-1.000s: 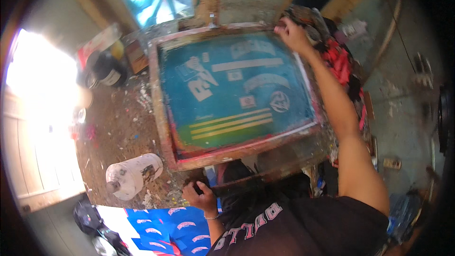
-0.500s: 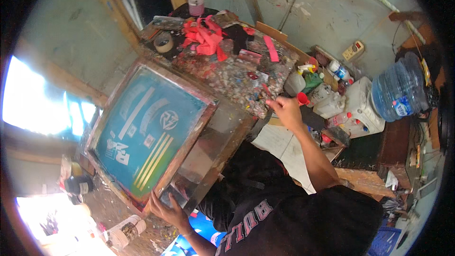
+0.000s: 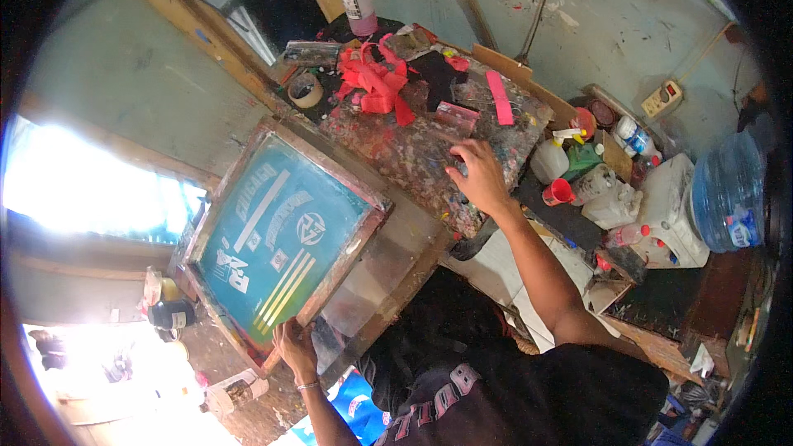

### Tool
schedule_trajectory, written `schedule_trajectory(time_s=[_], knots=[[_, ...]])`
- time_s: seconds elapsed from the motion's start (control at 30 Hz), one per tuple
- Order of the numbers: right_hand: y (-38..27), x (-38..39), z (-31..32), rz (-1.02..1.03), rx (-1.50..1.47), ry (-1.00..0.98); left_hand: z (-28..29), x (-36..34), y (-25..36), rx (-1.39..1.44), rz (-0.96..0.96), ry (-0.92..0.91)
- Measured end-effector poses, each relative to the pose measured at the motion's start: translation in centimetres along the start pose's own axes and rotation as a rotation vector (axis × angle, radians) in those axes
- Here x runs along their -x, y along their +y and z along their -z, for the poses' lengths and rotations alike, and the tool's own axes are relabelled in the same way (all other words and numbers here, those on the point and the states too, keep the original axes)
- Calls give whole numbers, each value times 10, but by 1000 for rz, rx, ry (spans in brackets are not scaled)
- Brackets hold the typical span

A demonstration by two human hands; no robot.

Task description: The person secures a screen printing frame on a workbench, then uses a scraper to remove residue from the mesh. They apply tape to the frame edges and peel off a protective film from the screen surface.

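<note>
Left hand: the left hand (image 3: 296,348), low and left of centre in the frame, grips the near corner of the printing screen (image 3: 281,239); its fingers (image 3: 285,334) are curled shut over the wooden frame edge, thumb side underneath as far as can be seen.
Printing screen: a wood-framed mesh with teal emulsion and pale lettering and stripes, lying tilted on the counter (image 3: 388,256) at middle left, its near corner in the left hand, its far edge toward the paint-spattered board.
Step in hand: as a judgement, one hand steadies the screen in place and the other goes for something on the ink-stained board.
Right hand: the right hand (image 3: 475,177), centre of the frame, lies palm down on the paint-spattered board (image 3: 405,144); the fingers (image 3: 459,153) are loosely spread and half bent, their tips on or just over the surface. Whether they pinch some small item there I cannot tell.
Next move: judged from this, it calls for a firm hold on the frame so that the screen does not slide, and a careful pick among the clutter.
Farther off: red rags (image 3: 376,83) and a tape roll (image 3: 306,89) at the board's far end, upper centre; a small red cup (image 3: 558,192) and white jugs (image 3: 615,202) to the right; a large blue water bottle (image 3: 731,194) at the right edge.
</note>
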State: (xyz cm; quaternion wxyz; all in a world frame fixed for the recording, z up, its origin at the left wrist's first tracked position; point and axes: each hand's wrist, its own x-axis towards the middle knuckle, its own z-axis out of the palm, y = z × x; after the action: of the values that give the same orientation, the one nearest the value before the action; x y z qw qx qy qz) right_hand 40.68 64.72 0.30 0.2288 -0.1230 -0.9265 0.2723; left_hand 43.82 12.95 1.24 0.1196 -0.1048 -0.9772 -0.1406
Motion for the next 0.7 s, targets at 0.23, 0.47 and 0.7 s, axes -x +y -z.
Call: schedule_trajectory(time_s=[0.23, 0.47, 0.7], knots=[[28, -60, -32, 79, 335, 18, 9, -8, 15, 179, 161, -25], [25, -11, -19, 104, -23, -58, -3, 1, -4, -13, 128, -52], [1, 6, -1, 68, -87, -13, -1, 24, 9, 161, 232, 40]])
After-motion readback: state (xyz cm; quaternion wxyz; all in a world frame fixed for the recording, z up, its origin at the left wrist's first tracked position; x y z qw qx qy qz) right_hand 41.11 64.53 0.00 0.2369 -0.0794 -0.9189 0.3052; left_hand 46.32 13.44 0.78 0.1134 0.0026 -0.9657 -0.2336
